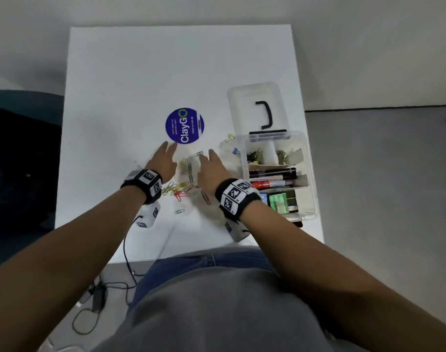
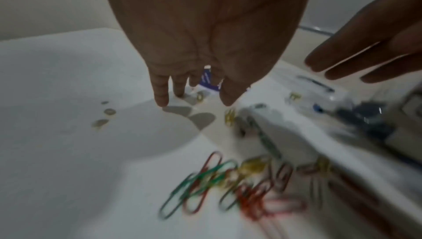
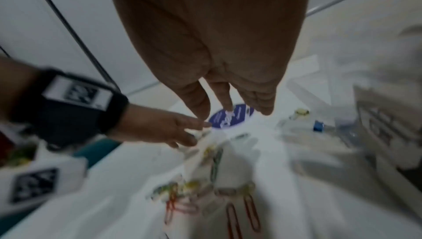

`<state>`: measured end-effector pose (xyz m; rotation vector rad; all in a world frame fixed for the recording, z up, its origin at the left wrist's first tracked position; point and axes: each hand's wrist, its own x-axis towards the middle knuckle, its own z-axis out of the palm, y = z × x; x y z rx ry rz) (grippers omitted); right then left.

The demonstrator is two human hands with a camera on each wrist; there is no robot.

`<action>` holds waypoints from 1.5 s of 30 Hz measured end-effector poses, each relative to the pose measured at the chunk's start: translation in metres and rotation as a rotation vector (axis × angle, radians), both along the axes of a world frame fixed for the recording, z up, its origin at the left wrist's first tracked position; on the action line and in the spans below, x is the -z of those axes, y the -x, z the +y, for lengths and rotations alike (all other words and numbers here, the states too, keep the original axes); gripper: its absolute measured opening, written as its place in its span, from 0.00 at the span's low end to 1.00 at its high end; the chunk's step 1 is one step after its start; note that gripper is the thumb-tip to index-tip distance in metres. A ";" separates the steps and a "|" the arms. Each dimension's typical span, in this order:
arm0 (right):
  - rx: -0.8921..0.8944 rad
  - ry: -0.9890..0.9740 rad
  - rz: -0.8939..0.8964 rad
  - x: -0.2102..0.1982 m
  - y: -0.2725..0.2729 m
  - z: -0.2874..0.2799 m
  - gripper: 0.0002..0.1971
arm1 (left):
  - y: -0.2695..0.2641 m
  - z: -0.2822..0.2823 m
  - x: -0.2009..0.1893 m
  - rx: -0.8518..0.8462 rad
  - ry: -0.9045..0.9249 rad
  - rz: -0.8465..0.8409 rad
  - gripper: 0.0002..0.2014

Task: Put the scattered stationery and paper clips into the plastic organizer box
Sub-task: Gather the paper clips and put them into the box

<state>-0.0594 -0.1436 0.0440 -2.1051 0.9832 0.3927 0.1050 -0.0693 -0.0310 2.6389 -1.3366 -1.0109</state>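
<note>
Coloured paper clips [image 1: 182, 184] lie scattered on the white table [image 1: 140, 72] between my two hands; they also show as a blurred heap of paper clips [image 2: 230, 181] and paper clips [image 3: 205, 194]. My left hand [image 1: 164, 158] hovers left of them with straight fingers [image 2: 161, 93], holding nothing. My right hand [image 1: 211, 166] reaches in from the right, fingers [image 3: 198, 102] extended and empty. The clear plastic organizer box [image 1: 309, 174] stands open at the table's right edge, with markers and clips in its compartments.
A round blue ClayGo sticker [image 1: 184, 125] sits just beyond my hands. The box lid [image 1: 257, 102] with a black handle lies open behind the box. Small binder clips [image 1: 234, 149] rest left of the box. Cables [image 1: 97, 301] trail on the floor below the table.
</note>
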 end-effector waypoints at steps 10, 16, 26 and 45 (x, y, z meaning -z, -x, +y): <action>0.060 0.124 0.211 0.063 -0.039 -0.021 0.35 | -0.014 0.055 0.013 0.414 0.030 -0.046 0.38; -0.227 0.152 0.174 0.069 -0.027 0.009 0.42 | -0.010 0.057 0.012 0.411 0.068 -0.074 0.42; -0.228 0.211 0.097 0.068 0.024 0.047 0.31 | 0.012 0.123 0.009 0.360 0.111 0.015 0.32; -0.104 0.181 0.129 0.069 -0.007 0.060 0.19 | 0.045 0.076 -0.001 0.040 0.115 0.055 0.13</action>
